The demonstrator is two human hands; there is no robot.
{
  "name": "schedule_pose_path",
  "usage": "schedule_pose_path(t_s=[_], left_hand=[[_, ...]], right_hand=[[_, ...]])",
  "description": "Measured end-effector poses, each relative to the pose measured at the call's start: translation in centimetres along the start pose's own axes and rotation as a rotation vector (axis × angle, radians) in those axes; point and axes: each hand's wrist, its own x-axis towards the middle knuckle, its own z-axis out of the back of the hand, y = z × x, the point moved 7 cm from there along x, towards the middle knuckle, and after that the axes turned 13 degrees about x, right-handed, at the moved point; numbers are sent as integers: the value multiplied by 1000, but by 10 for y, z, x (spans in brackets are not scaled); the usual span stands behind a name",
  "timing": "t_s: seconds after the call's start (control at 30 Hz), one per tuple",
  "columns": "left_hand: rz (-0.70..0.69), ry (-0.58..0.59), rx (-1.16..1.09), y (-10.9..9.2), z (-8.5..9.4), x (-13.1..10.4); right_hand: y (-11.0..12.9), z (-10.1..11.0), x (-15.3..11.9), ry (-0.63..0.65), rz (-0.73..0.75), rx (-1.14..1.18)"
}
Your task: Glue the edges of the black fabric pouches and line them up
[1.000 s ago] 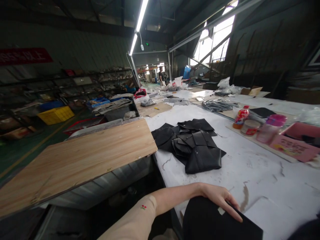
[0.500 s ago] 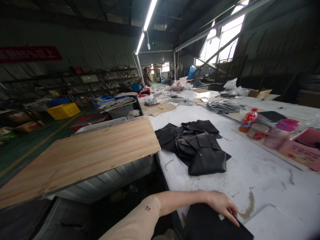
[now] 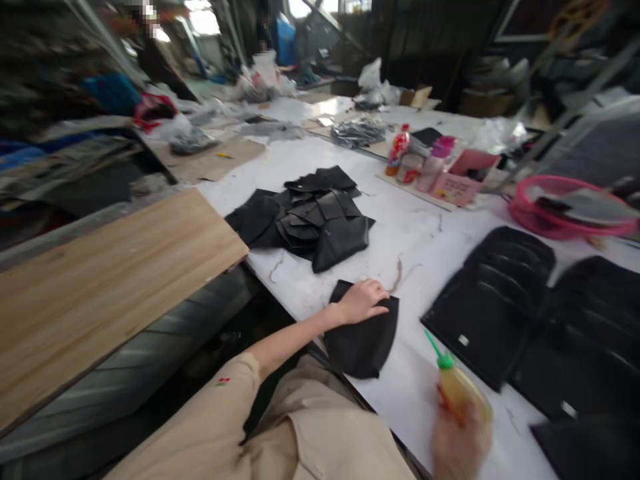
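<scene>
My left hand (image 3: 364, 301) lies flat, fingers stretched out, on a black leather-like piece (image 3: 361, 347) at the table's near edge. Lower right, my right hand (image 3: 461, 433) is wrapped round a squeeze bottle (image 3: 463, 393) of yellowish liquid with a green pointed nozzle, tilted toward the upper left; the hand is blurred. Beyond my left hand sits a heap of black folded leather-like pieces (image 3: 320, 217). To the right of the bottle are larger black panels (image 3: 493, 300), each with a small white tag.
A wooden board (image 3: 115, 287) borders the white table (image 3: 400, 253) on the left. Farther back stand a red-labelled drink bottle (image 3: 399, 150), a pink box (image 3: 465, 177) and a pink basket (image 3: 570, 230) at right. Plastic bags lie at the far end, where a person (image 3: 160, 57) stands.
The view has swung right and down. My right hand with the squeeze bottle and the black panels have come into view. My left hand remains on the black piece.
</scene>
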Motion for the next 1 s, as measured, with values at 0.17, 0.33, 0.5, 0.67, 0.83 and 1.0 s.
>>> schedule_pose_path(t_s=[0.17, 0.33, 0.5, 0.67, 0.83, 1.0], left_hand=[[-67, 64, -87, -23, -17, -33], [-74, 135, 0, -39, -37, -46], [-77, 149, 34, -43, -39, -44], [-92, 133, 41, -48, -43, -45], [-117, 164, 75, -53, -44, -47], [-126, 178, 94, -55, -41, -46]], right_hand=[[3, 24, -3, -72, 56, -107], [6, 11, -1, -16, 65, -147], [15, -11, 7, 67, 164, -282], [16, -37, 22, 189, 235, -395], [23, -54, 25, 255, 347, -545], [29, -63, 26, 297, 461, -681]])
